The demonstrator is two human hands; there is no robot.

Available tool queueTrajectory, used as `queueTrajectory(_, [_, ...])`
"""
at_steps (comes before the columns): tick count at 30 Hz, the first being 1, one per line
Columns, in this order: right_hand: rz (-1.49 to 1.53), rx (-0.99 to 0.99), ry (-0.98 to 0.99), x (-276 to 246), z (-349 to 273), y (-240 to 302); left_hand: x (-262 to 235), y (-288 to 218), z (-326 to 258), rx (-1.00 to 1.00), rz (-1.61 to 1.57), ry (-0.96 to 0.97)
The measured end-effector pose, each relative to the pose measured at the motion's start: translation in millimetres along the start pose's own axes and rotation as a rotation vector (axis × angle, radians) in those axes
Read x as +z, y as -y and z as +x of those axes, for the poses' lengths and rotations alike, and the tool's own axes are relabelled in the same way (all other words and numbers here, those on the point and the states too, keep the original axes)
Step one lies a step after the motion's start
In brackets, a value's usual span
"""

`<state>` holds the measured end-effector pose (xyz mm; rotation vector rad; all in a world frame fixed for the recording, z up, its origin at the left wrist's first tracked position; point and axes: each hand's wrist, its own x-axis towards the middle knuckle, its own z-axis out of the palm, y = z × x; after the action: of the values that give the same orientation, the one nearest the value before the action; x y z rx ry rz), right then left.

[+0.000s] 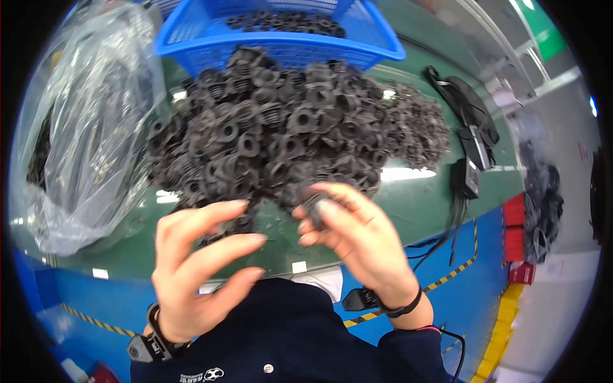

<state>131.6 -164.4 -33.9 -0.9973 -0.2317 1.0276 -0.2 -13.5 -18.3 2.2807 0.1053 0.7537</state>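
Note:
A large heap of black ribbed rubber parts (274,127), many with round holes, lies on the green table in front of me. My right hand (357,233) pinches one black rubber part (314,210) between thumb and fingers, just off the near side of the heap. Beside it on the left, my left hand (198,262) holds nothing. Its fingers are spread and slightly curved, with the thumb apart. A few dark parts lie behind its fingertips, partly hidden by them.
A blue plastic basket (281,48) with more black parts stands behind the heap. Small dark scraps (418,127) are piled at its right. A clear plastic bag (96,127) lies on the left. A black strap and device with cables (467,175) rest near the right table edge.

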Motion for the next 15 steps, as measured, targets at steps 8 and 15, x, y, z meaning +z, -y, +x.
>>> queueTrajectory(8, [-1.089, -0.812, -0.607, -109, 20, 119, -6, 24, -26, -0.152, 0.293, 0.201])
queueTrajectory(15, [-1.593, -0.557, -0.575, -159, 41, 150, -3, 39, -38, -0.255, 0.413, 0.167])
